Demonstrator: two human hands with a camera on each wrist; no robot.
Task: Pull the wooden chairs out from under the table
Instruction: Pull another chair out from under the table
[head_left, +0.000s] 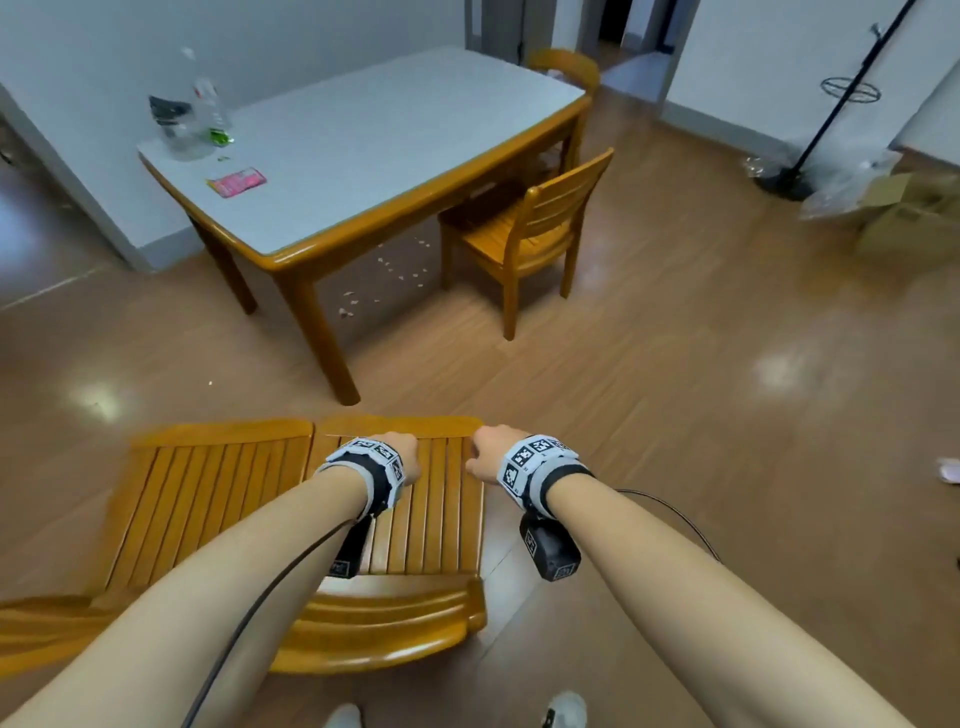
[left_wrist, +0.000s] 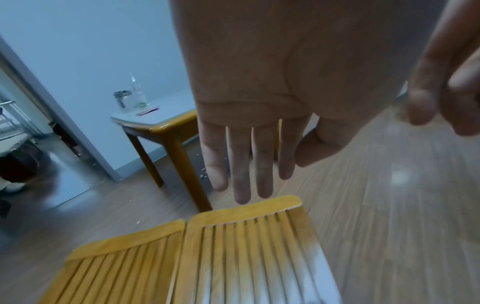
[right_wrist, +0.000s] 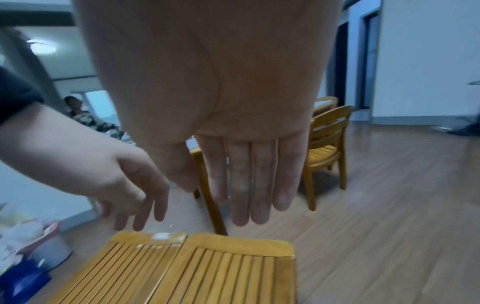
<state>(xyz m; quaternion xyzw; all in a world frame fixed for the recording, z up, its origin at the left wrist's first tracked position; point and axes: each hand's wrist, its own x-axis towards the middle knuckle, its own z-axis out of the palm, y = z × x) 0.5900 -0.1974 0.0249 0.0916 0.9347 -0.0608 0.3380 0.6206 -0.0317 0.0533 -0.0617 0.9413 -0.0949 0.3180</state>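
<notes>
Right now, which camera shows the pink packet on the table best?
The head view: the pink packet lies flat near the table's corner. The left wrist view shows only a thin pink sliver; the right wrist view hides it.

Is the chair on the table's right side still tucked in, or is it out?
Partly out: chair shows most of its seat; only its front sits under the table edge.
</notes>
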